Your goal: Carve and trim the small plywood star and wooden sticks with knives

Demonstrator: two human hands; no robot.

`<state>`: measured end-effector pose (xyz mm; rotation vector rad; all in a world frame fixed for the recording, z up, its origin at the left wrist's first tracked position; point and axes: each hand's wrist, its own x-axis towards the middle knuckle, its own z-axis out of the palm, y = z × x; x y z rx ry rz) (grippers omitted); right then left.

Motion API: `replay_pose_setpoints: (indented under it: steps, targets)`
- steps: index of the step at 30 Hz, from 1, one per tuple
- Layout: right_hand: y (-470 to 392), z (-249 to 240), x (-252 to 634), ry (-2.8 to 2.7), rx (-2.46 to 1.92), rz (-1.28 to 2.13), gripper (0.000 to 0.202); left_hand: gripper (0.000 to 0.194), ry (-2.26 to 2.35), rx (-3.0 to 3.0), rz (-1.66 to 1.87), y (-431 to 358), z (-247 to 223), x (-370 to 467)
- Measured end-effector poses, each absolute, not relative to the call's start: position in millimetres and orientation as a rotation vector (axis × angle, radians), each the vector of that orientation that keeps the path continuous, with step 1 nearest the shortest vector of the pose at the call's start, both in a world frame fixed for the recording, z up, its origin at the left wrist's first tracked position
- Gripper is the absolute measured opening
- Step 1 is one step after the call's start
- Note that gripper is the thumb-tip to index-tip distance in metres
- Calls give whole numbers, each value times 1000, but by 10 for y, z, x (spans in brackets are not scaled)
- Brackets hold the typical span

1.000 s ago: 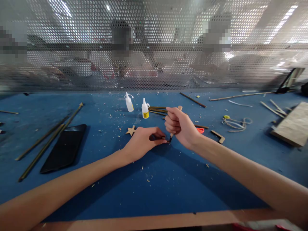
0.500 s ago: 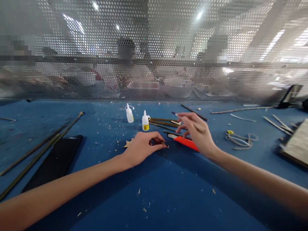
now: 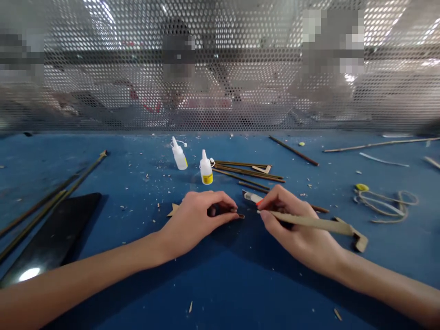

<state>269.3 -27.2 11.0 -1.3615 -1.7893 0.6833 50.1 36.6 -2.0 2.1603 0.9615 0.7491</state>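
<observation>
My left hand [image 3: 195, 220] is closed over the blue table, thumb and fingers pinching a short brown stick [image 3: 241, 216] whose end pokes out. A pale star-shaped piece [image 3: 174, 209] lies partly hidden behind that hand. To the right, my right hand [image 3: 295, 222] is closed around a red-handled craft knife, its pale blade [image 3: 252, 197] pointing left toward the left hand; the fingers hide most of the handle. A flat wooden strip [image 3: 316, 223] with a hooked end also lies across this hand, between thumb and fingers.
Two white glue bottles [image 3: 206, 172] stand beyond my hands, beside several brown sticks [image 3: 247, 171]. A black phone-like slab [image 3: 58, 229] and long sticks [image 3: 44, 206] lie left. Tangled string [image 3: 385, 206] lies right. A perforated metal screen [image 3: 220, 101] closes off the back, people behind it.
My right hand has come down and closed on the red-handled knife that lay on the table. The hooked wooden strip now shows across that hand. My left hand keeps its pinch; the view has shifted.
</observation>
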Motion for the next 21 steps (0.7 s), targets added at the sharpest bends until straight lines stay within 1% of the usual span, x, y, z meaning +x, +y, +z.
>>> replay_pose_setpoints:
  steps: [3,10,14,17,21]
  targets:
    - [-233,111,2703,-1850,-1408,677,5,9,1007,2216,772,350,-25,493]
    - [-201,96,2719,-1921,-1408,495,5,11,1015,2237,750,342,-21,487]
    - [-193,90,2733,-1930,-1340,551,7,11,1006,2244,776,349,-15,484]
    - [-167,93,2742,-1949,-1334,560,1,11,1019,2230,812,354,-18,481]
    - [-142,66,2768,-1905,-1366,716,15,11,1018,2189,799,357,-26,480]
